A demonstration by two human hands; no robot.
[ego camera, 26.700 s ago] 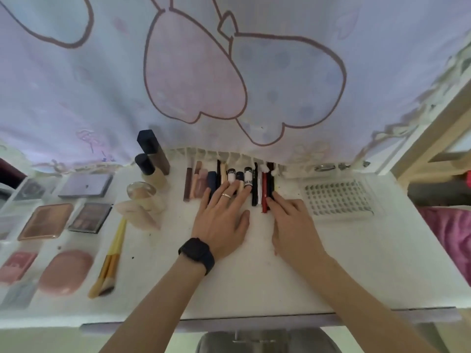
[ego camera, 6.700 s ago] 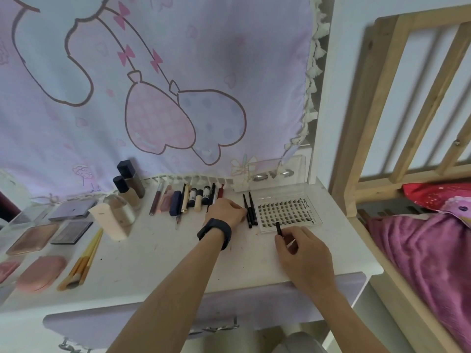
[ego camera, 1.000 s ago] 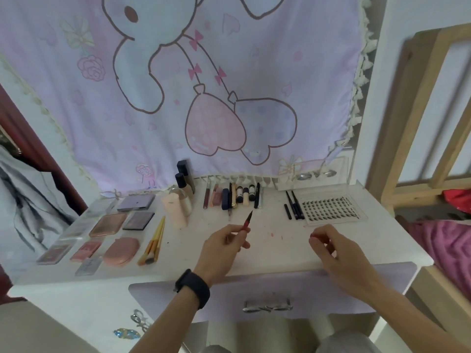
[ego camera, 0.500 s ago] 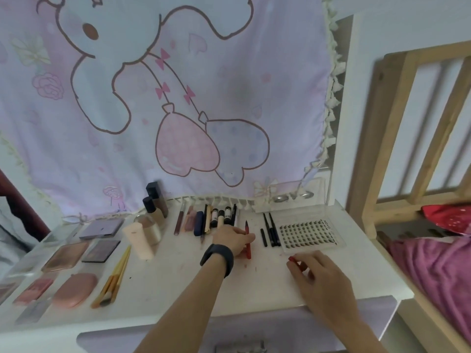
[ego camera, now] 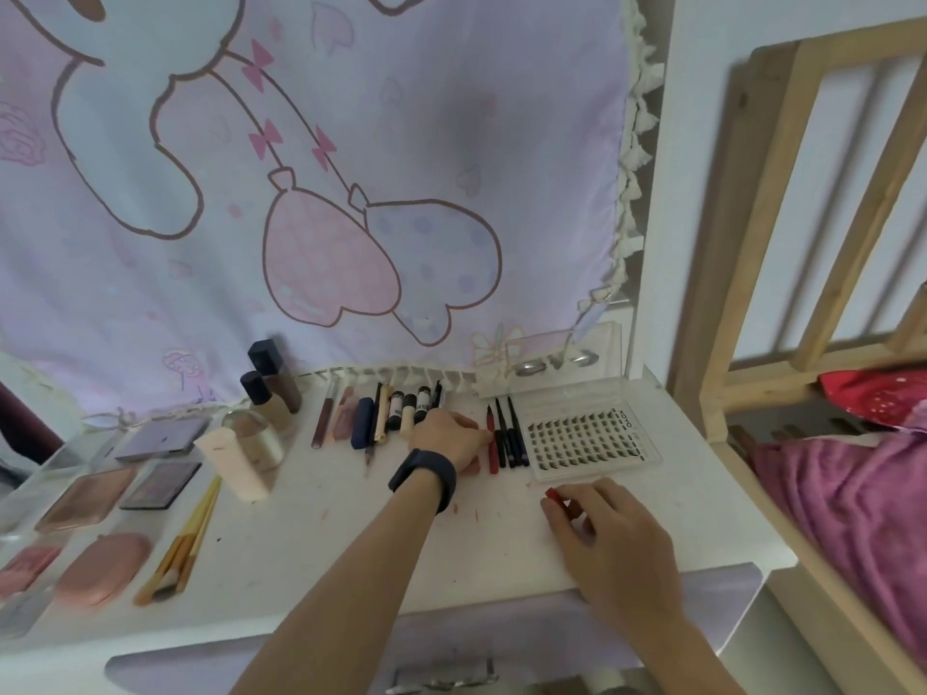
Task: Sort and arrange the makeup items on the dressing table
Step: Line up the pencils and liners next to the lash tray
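Sorting looks nearly done: palettes point(ego camera: 155, 486), bottles point(ego camera: 266, 393) and tubes point(ego camera: 409, 408) lie rowed left of the lash tray point(ego camera: 582, 436); left hand point(ego camera: 446, 438) pinches the red pen point(ego camera: 493, 456) beside it, right hand point(ego camera: 607, 529) pinches the unfitted red cap point(ego camera: 553, 494) before it.

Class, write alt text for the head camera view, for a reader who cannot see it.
A person's left hand holds a red pen against the white dressing table, beside black pens and a clear lash tray, while the right hand pinches a small red cap. Tubes, bottles, brushes and palettes lie in groups to the left.
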